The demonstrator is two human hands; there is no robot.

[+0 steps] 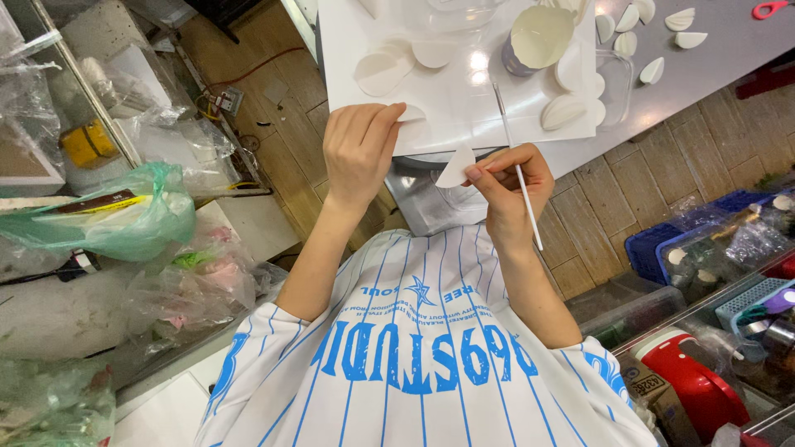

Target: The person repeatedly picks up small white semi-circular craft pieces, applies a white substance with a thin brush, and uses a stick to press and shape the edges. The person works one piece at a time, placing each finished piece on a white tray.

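The view was upside down, the person's striped shirt (pixel 414 356) filling the lower middle. The left hand (pixel 360 149) lay with its fingers together, pinching a small white paper piece (pixel 411 113) at the near edge of a white sheet (pixel 464 99) on the surface (pixel 720 66). The right hand (pixel 505 182) pinched a folded half-round of white paper (pixel 456 168) between thumb and forefinger, and also held a thin white stick (pixel 517 174) that ran up across the sheet. Near the stick's far end stood a cup (pixel 534 41) with pale contents. More folded paper petals (pixel 571 108) lay on the sheet and further off on the surface, and red scissors (pixel 768 8) sat at the far corner.
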